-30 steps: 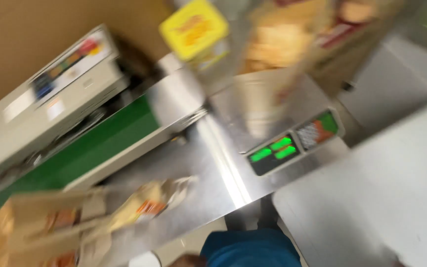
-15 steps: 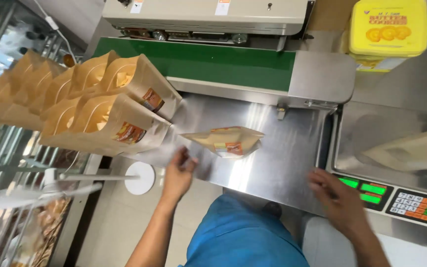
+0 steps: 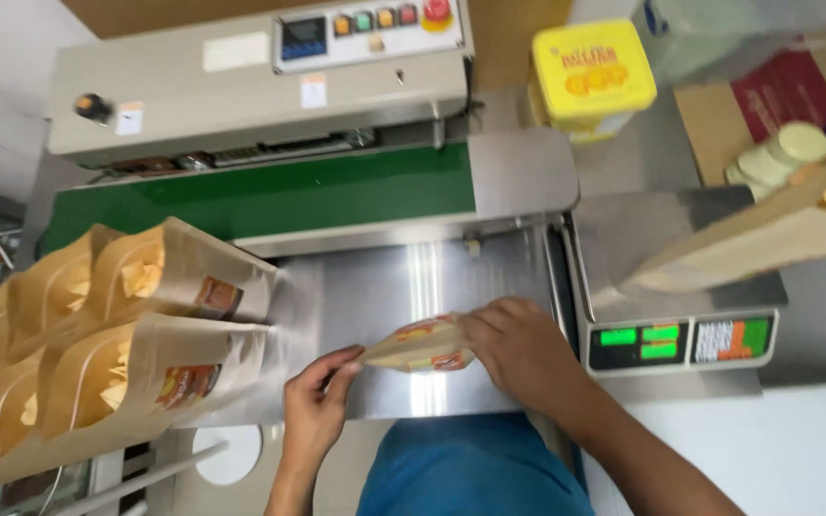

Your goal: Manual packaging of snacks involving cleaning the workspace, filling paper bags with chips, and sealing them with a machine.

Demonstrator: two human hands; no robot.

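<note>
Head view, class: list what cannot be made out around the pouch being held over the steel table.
- Pouch: right end hidden under the right hand.
- Left hand grip: fingertips curl behind the pouch's edge.
- Scale digits: too small.
- Stacked paper pouches: cut off by the left edge.

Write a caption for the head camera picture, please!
Both hands, left and right, hold a brown pouch on the steel table.
</note>
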